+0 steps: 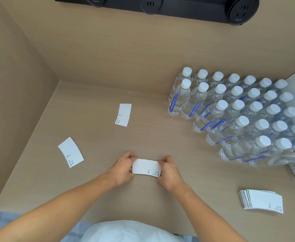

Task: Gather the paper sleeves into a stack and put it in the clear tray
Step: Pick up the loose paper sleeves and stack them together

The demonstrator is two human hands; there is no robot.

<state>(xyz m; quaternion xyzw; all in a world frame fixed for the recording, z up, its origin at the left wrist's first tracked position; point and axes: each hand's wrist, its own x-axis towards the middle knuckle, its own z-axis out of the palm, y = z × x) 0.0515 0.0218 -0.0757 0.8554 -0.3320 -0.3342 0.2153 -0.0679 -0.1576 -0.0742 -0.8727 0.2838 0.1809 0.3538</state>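
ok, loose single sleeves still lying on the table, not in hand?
2: one sleeve mid-table, one sleeve far left. Both hands hold another; a fanned stack sits right.

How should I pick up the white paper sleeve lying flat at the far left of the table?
Pinch the white paper sleeve by its long edges, coming from above. It lies flat with bare table around it, so one edge needs lifting first.
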